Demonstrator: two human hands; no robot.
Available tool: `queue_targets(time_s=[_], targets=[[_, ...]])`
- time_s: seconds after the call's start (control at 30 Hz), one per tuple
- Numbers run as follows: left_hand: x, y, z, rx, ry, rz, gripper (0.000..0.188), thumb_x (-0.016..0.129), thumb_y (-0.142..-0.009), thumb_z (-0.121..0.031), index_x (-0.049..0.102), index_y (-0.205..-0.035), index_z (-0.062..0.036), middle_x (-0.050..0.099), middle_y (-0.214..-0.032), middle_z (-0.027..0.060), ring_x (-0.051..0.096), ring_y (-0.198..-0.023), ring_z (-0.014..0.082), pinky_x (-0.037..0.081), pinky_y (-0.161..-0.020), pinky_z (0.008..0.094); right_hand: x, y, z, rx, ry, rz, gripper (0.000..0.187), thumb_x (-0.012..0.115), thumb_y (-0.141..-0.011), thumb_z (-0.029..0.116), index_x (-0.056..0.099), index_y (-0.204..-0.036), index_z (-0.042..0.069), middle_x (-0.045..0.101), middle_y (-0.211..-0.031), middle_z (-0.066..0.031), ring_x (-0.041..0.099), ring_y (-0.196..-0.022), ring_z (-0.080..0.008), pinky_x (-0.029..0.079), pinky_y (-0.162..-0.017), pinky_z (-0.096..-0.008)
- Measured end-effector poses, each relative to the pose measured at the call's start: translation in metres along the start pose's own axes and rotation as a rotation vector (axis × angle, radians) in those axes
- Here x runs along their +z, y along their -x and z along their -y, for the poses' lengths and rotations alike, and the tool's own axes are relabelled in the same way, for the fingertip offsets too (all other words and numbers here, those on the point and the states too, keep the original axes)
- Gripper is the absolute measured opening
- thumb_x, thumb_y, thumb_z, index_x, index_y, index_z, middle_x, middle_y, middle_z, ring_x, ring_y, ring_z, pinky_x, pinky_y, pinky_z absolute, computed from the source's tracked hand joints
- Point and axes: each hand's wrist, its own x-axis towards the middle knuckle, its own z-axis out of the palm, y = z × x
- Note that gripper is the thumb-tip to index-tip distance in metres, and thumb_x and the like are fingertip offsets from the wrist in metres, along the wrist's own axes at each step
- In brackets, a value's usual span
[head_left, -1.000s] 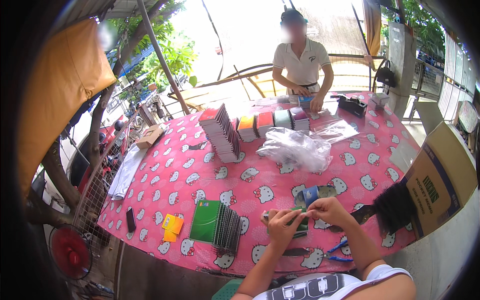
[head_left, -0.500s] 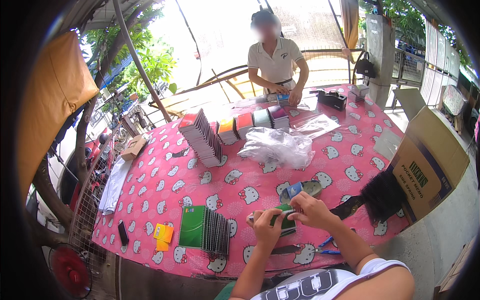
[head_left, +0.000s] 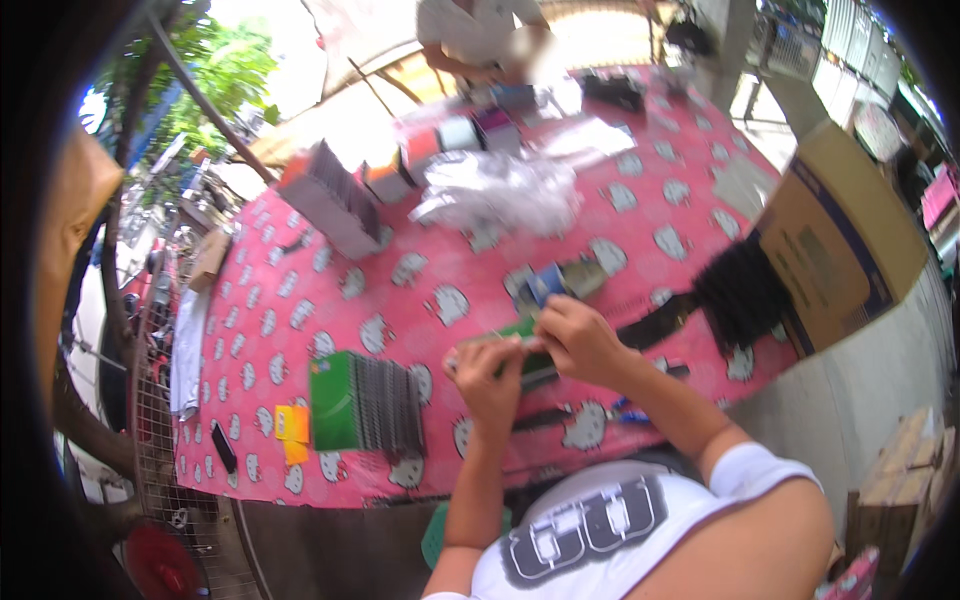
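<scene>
A small green notebook (head_left: 520,327) lies under both my hands near the front of the table. My left hand (head_left: 487,372) is closed on its left part, thumb and fingers pinched together. At its right end my right hand (head_left: 577,342) pinches with bent fingers; whatever lies between those fingertips is too small and blurred to name. Left of my hands stands a row of green spiral notebooks (head_left: 335,402), packed edge to edge. Just beyond my right hand sits a greyish dish-like holder (head_left: 583,278) with a blue piece (head_left: 546,284) at its left side.
Black spiral coils (head_left: 738,298) spill from a cardboard box (head_left: 835,240) on the right. Blue-handled pliers or scissors (head_left: 630,410) lie near the front edge. Farther off are clear plastic bags (head_left: 495,195), a tall notebook stack (head_left: 330,200) and a co-worker (head_left: 475,40). A phone (head_left: 223,447) lies left.
My view has tilted down and turned, so the table sits higher and farther left in the picture. Both hands remain at the green notebook, with slight shifts of the fingers.
</scene>
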Motion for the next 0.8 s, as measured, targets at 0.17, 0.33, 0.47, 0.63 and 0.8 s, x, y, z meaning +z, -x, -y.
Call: queue_targets(time_s=[0.17,0.33,0.47,0.63,0.8], targets=[[-0.009,0.008,-0.002,-0.012,0.005,0.015,0.015,0.079,-0.070,-0.011,0.072,-0.083,-0.0096,0.068,-0.084,0.0016,0.060,-0.085,0.0188,0.034,-0.089,0.0352,-0.001,-0.004,-0.011,0.117,-0.081,0.135,0.017,0.071,-0.073,0.007,0.062,-0.087,0.001,0.057,-0.084,-0.0136,0.059,-0.081,-0.0333,0.047,-0.066,-0.0407],[-0.008,-0.002,-0.009,-0.001,-0.058,0.061,0.024,0.082,-0.068,-0.016,0.070,-0.087,-0.0114,0.067,-0.086,0.0009,0.059,-0.089,0.0199,0.032,-0.091,0.0381,-0.015,-0.015,-0.132,0.090,0.317,0.217,0.037,0.070,-0.075,0.014,0.060,-0.109,0.003,0.064,-0.091,-0.0113,0.063,-0.086,-0.0325,0.050,-0.076,-0.0407],[-0.001,-0.007,-0.007,0.042,-0.156,0.062,0.030,0.084,-0.064,-0.018,0.067,-0.087,-0.0102,0.065,-0.083,0.0031,0.059,-0.088,0.0220,0.035,-0.088,0.0369,0.004,0.010,-0.179,0.218,0.468,0.301,0.050,0.074,-0.071,0.015,0.056,-0.117,0.007,0.064,-0.094,-0.0149,0.063,-0.089,-0.0350,0.051,-0.079,-0.0435],[0.004,-0.008,-0.002,0.034,-0.119,0.041,0.039,0.085,-0.063,-0.019,0.065,-0.095,-0.0107,0.065,-0.081,0.0019,0.060,-0.086,0.0206,0.034,-0.090,0.0375,-0.025,-0.009,-0.128,0.220,-0.327,-0.025,0.049,0.071,-0.076,0.010,0.054,-0.122,0.005,0.067,-0.099,-0.0061,0.065,-0.091,-0.0202,0.051,-0.083,-0.0368],[0.009,-0.014,-0.007,-0.011,-0.047,0.094,0.043,0.085,-0.064,-0.019,0.064,-0.100,-0.0102,0.067,-0.080,0.0014,0.061,-0.085,0.0181,0.034,-0.092,0.0379,-0.039,-0.013,-0.114,0.267,-0.552,0.449,0.043,0.073,-0.076,0.008,0.060,-0.117,0.003,0.066,-0.108,-0.0090,0.061,-0.098,-0.0140,0.048,-0.093,-0.0327]])
